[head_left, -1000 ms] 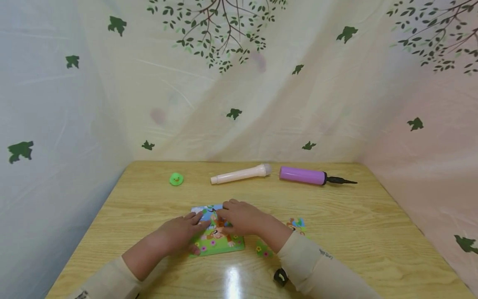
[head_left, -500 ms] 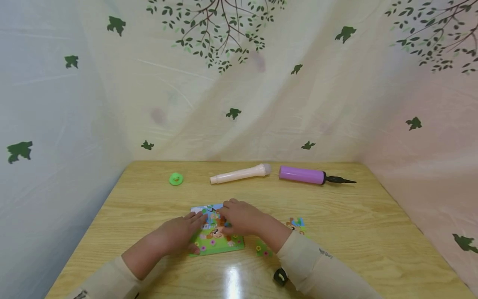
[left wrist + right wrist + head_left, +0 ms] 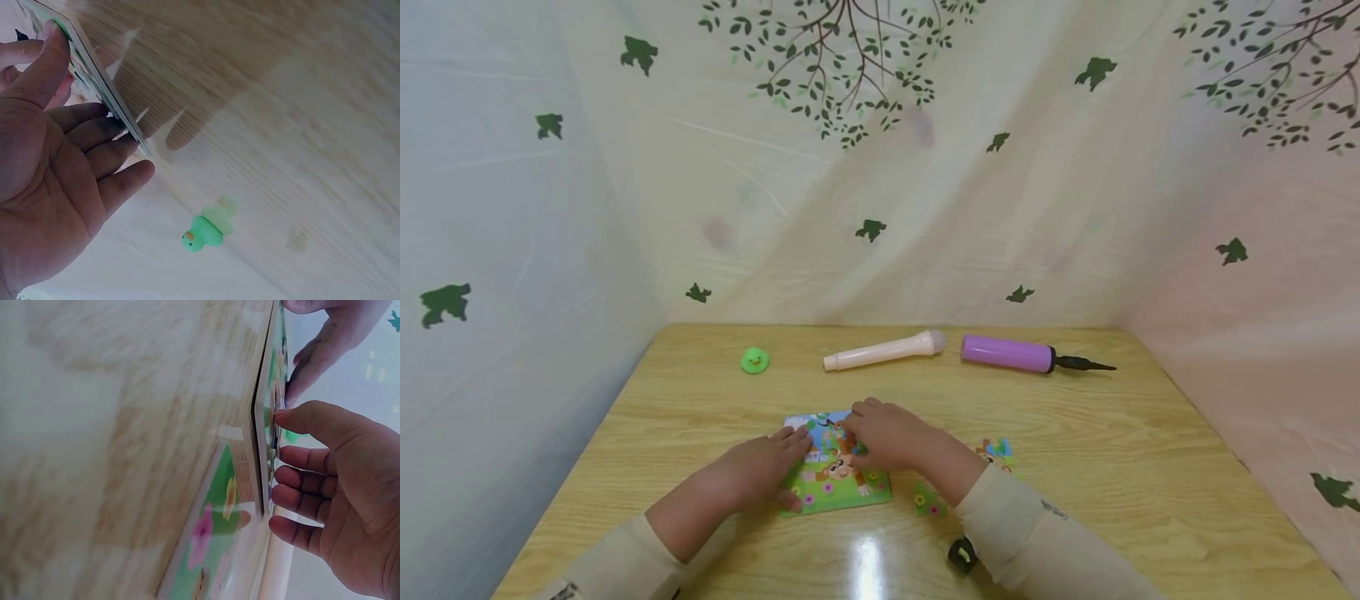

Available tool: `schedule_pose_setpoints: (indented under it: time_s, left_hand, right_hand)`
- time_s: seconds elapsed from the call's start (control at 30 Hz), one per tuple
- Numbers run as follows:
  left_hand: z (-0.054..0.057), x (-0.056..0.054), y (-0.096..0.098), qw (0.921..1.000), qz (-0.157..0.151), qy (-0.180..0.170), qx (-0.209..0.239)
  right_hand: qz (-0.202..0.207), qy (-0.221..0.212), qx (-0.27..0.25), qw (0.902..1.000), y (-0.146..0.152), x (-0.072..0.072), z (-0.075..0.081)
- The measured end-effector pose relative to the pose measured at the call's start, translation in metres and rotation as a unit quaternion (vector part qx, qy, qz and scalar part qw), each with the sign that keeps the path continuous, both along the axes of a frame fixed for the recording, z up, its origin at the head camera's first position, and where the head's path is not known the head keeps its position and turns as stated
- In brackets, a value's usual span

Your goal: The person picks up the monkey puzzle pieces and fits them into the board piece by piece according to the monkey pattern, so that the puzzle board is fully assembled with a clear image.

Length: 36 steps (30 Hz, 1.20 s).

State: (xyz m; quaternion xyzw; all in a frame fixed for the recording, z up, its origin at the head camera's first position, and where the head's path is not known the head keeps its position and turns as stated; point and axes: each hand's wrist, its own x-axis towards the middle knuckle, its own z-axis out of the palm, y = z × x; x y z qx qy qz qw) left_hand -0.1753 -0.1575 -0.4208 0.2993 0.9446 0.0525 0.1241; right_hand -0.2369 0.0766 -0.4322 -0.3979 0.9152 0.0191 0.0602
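Note:
A square jigsaw puzzle (image 3: 838,501) with a cartoon monkey, flowers and blue sky lies flat on the table in the head view. On its left side rests my left hand (image 3: 756,471), fingers extended over the picture and thumb at the lower left corner. My right hand (image 3: 891,437) touches the upper right part with thumb and fingertips, palm raised. In the right wrist view a gap shows between its thumb and fingers on the puzzle surface (image 3: 270,415). Whether a separate piece is under them is hidden. Loose puzzle pieces lie right of the board, a green flowered one (image 3: 930,501) and a monkey one (image 3: 996,451).
Along the back lie a green toy duck (image 3: 754,361), a pale pink toy microphone (image 3: 883,352) and a purple hand pump (image 3: 1011,352) with a black nozzle. A small black object (image 3: 962,554) sits beside the right sleeve. Printed cloth stands behind the wooden table (image 3: 1120,500).
The left fingers have drawn back a little to the left, showing more of the monkey picture. The right hand stays almost in place on the puzzle.

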Motion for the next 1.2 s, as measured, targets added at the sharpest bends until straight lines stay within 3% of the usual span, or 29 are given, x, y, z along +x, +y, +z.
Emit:
schedule_pose_setpoints:
  time_s: [0.17, 0.37, 0.5, 1.2]
  left_hand:
    - [-0.001, -0.001, 0.002, 1.0000, 0.000, 0.000, 0.001]
    - [-0.001, -0.002, 0.002, 0.9999, 0.010, -0.012, 0.002]
    - [-0.001, -0.003, 0.003, 0.9998, 0.000, -0.021, 0.004]
    - [0.005, -0.002, 0.006, 0.9987, -0.004, -0.021, -0.046]
  right_hand:
    - [-0.011, -0.007, 0.000, 0.9999, 0.004, -0.001, 0.001]
    - [0.027, -0.012, -0.018, 0.9994, -0.002, -0.001, 0.001]
    - [0.038, -0.016, -0.022, 0.9989, -0.006, 0.001, 0.000]
    - [0.040, -0.018, -0.027, 0.9987, -0.005, 0.000, -0.003]
